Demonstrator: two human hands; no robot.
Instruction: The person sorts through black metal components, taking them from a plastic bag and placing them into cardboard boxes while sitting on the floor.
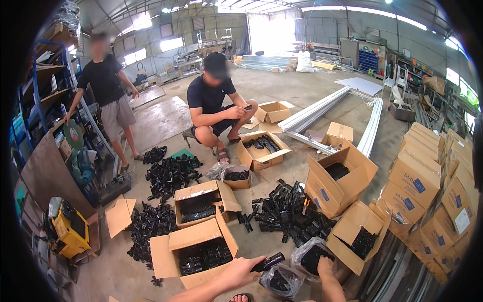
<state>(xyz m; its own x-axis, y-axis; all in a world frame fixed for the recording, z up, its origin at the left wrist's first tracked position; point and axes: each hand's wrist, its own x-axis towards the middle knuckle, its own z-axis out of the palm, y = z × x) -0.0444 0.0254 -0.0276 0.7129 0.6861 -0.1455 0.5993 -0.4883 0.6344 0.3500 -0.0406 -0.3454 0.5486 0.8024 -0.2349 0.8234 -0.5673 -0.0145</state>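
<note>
My left hand (241,271) is closed on a short black plastic part (270,261), tube-like and shiny, held above the floor. My right hand (325,266) reaches into a clear plastic bag (299,253) of small black pieces, and its fingertips are hidden there. Just below sits a second clear bag (283,282), also with black pieces inside. To the left of my left hand an open carton (201,236) contains many black parts. Right of my right hand stands another open carton (375,221), partly filled with black pieces.
Loose black parts lie in a heap (294,211) ahead and another pile (151,229) at left. A seated person (214,100) handles a small dark piece; another person (108,85) stands far left. Stacked cartons (415,176) line the right, near white metal profiles (322,108).
</note>
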